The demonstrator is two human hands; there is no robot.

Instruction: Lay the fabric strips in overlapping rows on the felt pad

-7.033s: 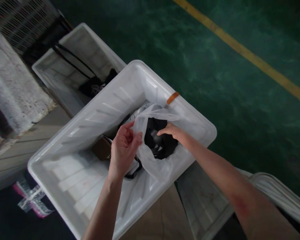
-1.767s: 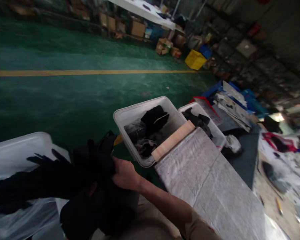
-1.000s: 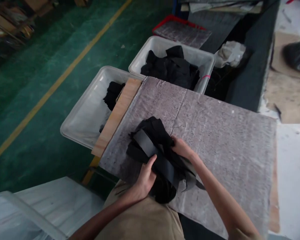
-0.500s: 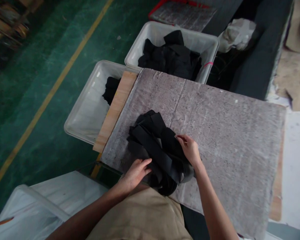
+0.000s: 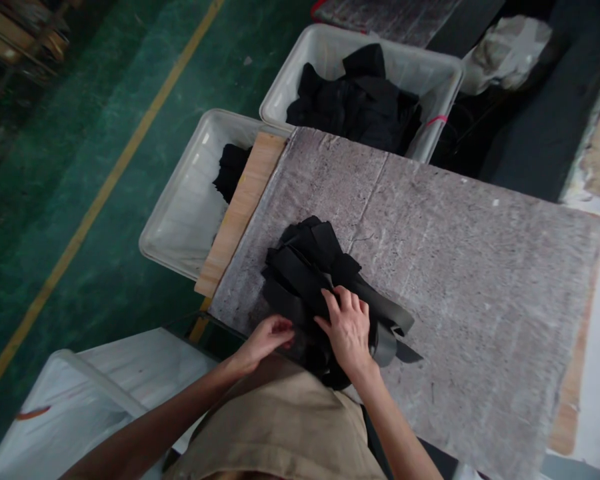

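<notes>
A loose heap of black fabric strips (image 5: pixel 300 267) lies at the near left edge of a worn, grey-covered table (image 5: pixel 460 280). From above, my right hand (image 5: pixel 349 327) reaches onto the heap, its bent fingers and thumb closed on a black strip. Some strips fan out to the right past that hand. My left hand (image 5: pixel 270 340) is at the heap's near left side, with curled fingers drawn together. What those fingers hold, if anything, is lost against the dark cloth.
Beyond the table stands a white tub (image 5: pixel 445 87) full of black pieces. Another white tub (image 5: pixel 173 227) with a few black pieces sits left, partly under a wooden board (image 5: pixel 243 213). A white container (image 5: pixel 105 400) is at near left. A yellow line (image 5: pixel 130 147) crosses the green floor.
My right hand has moved left and nearer, from the heap's right edge onto its middle. Strips now spread farther right. My left hand has curled its fingers more and shifted slightly.
</notes>
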